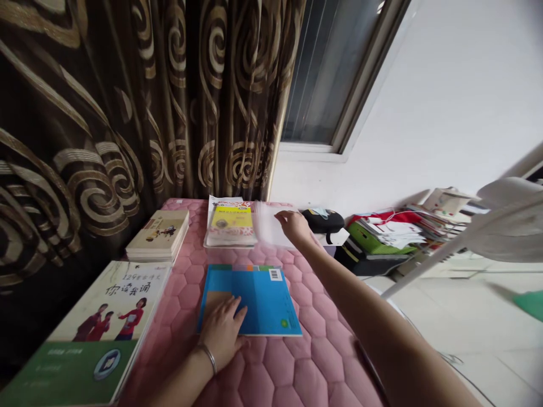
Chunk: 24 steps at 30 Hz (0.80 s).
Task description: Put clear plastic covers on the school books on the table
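Observation:
My left hand (223, 328) lies on a blue book (263, 305), its fingers stretched out over the lower left of the cover. The book rests flat, with a barcode at its upper right corner. Farther off, my right hand (293, 225) has thumb and finger pinched at a thin, whitish translucent sheet (271, 223), which is blurred by motion. Just left of that sheet lies a pile of booklets with a yellow one (232, 216) near its top. What kind of sheet it is, I cannot tell.
A pink quilted cover (305, 362) lies under the books. On the left are a stack of beige books (159, 234) and a large green-and-white book (93, 333). A black case (324, 221), piled papers (388, 232) and a white fan (504, 220) stand to the right.

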### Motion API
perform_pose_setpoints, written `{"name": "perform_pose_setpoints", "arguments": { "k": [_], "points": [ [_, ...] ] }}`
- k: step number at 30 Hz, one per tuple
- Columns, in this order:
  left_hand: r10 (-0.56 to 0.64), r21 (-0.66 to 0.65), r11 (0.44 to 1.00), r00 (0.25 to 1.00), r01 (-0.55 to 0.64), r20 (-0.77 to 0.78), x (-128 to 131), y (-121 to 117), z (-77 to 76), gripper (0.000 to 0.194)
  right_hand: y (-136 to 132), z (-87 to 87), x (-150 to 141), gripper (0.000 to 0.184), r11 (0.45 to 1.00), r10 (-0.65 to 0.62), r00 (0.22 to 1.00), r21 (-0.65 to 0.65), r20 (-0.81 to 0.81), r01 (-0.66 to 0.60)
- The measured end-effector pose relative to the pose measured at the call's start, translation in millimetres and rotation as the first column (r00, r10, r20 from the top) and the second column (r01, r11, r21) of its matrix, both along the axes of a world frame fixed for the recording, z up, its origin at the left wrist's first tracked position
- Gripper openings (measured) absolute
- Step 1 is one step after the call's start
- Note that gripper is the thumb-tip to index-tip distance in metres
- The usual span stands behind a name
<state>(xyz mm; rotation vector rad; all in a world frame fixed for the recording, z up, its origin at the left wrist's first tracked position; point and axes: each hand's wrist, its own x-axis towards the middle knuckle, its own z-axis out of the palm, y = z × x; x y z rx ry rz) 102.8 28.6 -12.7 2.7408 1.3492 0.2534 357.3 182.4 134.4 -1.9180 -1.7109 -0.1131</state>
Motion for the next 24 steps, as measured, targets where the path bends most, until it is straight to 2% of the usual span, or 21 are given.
{"name": "perform_pose_setpoints", "arguments": {
  "k": [5,9,13,17,21,24],
  "points": [
    [-0.069,0.039,0.997,0.992,0.073,-0.106,0.5,5.8,-5.3,0.060,34.0,-8.6,-11.5,0.027,0.994,-0.076,0.994,-0.086,-0.083,0.069],
    [-0.118,0.142,0.979,0.972,0.149,-0.202,5.3,2.8,-14.7,0.049,44.8,-19.1,-12.5,0.027,0.990,-0.094,0.986,-0.113,-0.138,0.079],
    [-0.161,0.173,0.961,0.945,0.216,-0.283,4.5,-0.6,-11.2,0.043,47.4,-23.3,-9.5,0.028,0.989,-0.095,0.978,-0.127,-0.186,0.072],
    [-0.242,0.148,0.943,0.920,0.297,-0.307,-6.0,-17.7,-8.0,0.042,44.2,-30.9,-8.2,0.025,0.985,-0.075,0.973,-0.170,-0.220,0.038],
    [-0.296,0.180,0.916,0.907,0.358,-0.298,-17.8,-42.9,-17.6,0.042,40.9,-47.1,-6.8,0.017,0.970,-0.045,0.968,-0.243,-0.248,-0.017],
    [-0.314,0.213,0.899,0.902,0.383,-0.298,-22.3,-50.9,-21.6,0.042,40.6,-56.4,-4.8,0.014,0.957,-0.052,0.965,-0.289,-0.257,-0.025]
  ]
}}
